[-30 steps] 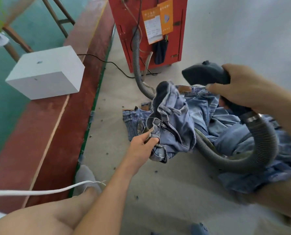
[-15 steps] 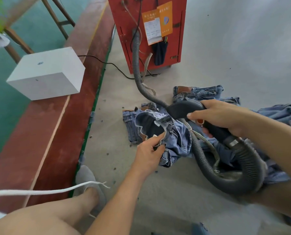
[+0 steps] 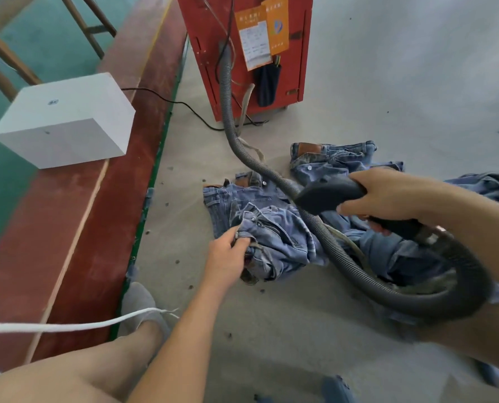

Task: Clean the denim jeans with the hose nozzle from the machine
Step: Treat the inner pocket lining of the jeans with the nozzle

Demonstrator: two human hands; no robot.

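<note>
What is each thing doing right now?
left hand: gripping the jeans' waistband
right hand: gripping the nozzle
nozzle: held above the jeans
jeans: crumpled on the floor
hose: looped across the jeans
red machine: standing, hose attached

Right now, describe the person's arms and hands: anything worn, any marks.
Both forearms are bare, with no sleeves in view. The left hand and right hand have no gloves, and no rings, watch or bands show. The right forearm is blurred near the frame edge, so small marks cannot be told.
</note>
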